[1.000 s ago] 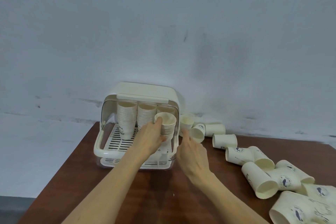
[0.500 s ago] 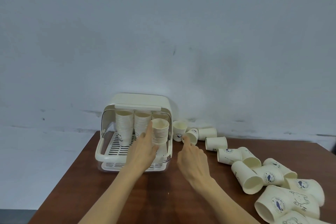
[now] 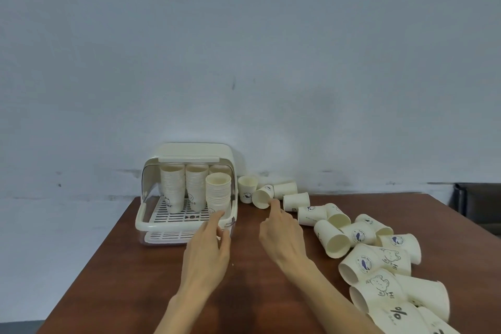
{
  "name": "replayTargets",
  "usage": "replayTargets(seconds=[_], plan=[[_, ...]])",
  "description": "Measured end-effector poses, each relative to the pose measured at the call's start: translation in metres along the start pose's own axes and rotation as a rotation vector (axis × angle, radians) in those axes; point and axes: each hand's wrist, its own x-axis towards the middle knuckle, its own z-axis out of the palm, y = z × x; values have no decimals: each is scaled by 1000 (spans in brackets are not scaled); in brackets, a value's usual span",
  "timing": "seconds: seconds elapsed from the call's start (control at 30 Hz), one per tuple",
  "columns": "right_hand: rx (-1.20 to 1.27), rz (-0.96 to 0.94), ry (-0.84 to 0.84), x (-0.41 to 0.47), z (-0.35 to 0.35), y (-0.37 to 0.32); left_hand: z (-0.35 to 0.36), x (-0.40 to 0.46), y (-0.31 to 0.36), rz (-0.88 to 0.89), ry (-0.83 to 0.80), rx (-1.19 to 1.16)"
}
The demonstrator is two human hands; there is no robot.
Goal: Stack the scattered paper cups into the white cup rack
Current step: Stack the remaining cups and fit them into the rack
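The white cup rack [image 3: 187, 218] stood at the back left of the brown table [image 3: 130, 274], its hood lid raised, and it held upright stacks of nested paper cups on its slotted tray: one stack at the back left [image 3: 172, 190], one beside it in the middle [image 3: 195, 187], a third mostly hidden behind, and a front stack [image 3: 218, 194] near the right wall. The left hand [image 3: 207, 255] hovered at the rack's front right corner, fingers loosely extended and gripping nothing, fingertips just short of the front stack. The right hand [image 3: 282, 236] reached forward with its index finger extended, the tip touching or nearly touching a tipped cup [image 3: 262, 197] lying on its side; it held nothing. Beside that cup one upright cup [image 3: 247, 188] stood just right of the rack. The remaining scattered cups [image 3: 360, 236] lay on their sides in a trail toward the near right edge.
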Motion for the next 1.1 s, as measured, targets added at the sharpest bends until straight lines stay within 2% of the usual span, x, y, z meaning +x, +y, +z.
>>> replayTargets(seconds=[0.23,0.5,0.87,1.1], plan=[[31,54,21,-11,-6,21,11,-17,9,12,-22,19],[111,135,18,3,15,35,44,-1,6,7,-129,93],[93,100,-2,56,52,52,109,84,-4,32,-237,58],[77,96,-57,70,53,69,152,141,-13,-38,-337,263]])
